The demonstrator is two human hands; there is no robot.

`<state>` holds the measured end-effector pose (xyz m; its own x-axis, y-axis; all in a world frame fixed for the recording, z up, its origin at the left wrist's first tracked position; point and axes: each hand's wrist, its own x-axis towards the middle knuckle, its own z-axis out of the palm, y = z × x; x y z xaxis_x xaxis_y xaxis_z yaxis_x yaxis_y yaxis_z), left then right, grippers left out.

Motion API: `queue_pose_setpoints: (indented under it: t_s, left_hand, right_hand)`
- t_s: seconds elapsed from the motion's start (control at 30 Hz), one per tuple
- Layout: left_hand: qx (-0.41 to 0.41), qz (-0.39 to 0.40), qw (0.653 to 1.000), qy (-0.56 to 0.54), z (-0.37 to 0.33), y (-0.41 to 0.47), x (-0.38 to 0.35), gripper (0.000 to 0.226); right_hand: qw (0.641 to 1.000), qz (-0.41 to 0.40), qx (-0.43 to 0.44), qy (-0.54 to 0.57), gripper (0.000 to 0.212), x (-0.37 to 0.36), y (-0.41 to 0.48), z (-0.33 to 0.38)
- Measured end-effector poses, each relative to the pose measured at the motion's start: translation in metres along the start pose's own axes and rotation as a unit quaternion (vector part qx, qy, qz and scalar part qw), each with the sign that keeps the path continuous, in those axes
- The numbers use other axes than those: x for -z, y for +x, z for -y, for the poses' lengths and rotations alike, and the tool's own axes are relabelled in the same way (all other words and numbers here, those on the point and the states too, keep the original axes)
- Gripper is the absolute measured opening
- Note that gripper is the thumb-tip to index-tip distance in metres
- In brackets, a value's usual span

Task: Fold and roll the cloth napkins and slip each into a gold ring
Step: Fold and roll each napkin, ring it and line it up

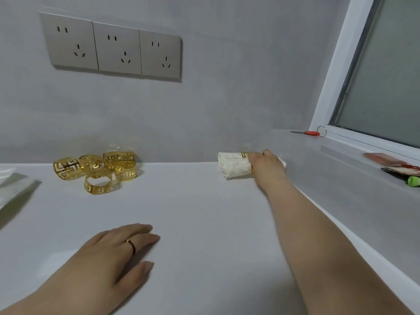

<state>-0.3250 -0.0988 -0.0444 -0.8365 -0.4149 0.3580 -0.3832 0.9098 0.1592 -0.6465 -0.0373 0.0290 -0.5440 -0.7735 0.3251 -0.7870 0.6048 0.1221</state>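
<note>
Along the table's point(204, 223) far edge the right hand point(267, 165) is clasping the ringed napkin point(231, 165), likely risking unrolling if releasing carelessly.

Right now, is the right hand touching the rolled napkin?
Touching. The head view shows the right hand wrapped over the ringed end of the rolled napkin, no gap.

A thin band point(131, 245), gold with a dark edge, is worn on one finger of the left hand point(113, 255); both forearms point(318, 235) are seen uncovered.
</note>
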Motion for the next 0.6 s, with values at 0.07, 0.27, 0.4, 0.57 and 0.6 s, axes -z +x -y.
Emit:
queue_pose_setpoints:
  t_s: [0.07,0.27,0.4,0.57,0.6]
  left_hand:
    - [-0.001,0.003,1.0,0.0,0.005,0.001,-0.009,0.046]
    - [0.026,0.006,1.0,0.001,0.014,0.003,-0.027,0.053]
    - [0.032,-0.006,0.999,-0.016,0.012,-0.001,-0.028,0.052]
    - [0.017,-0.021,1.0,-0.008,-0.006,-0.001,-0.01,0.05]
    - [0.013,-0.025,1.0,-0.004,-0.007,-0.001,-0.007,0.05]
  right_hand:
    - [1.0,0.017,-0.007,-0.008,0.041,-0.009,0.008,0.002]
    - [0.999,0.034,-0.008,-0.024,0.047,-0.016,0.023,0.005]
    - [0.999,0.029,-0.013,-0.031,0.048,-0.022,0.025,0.005]
    - [0.999,0.026,-0.025,-0.009,0.042,-0.027,0.027,0.0]
    - [1.0,0.018,-0.016,-0.009,0.038,-0.03,0.028,0.0]
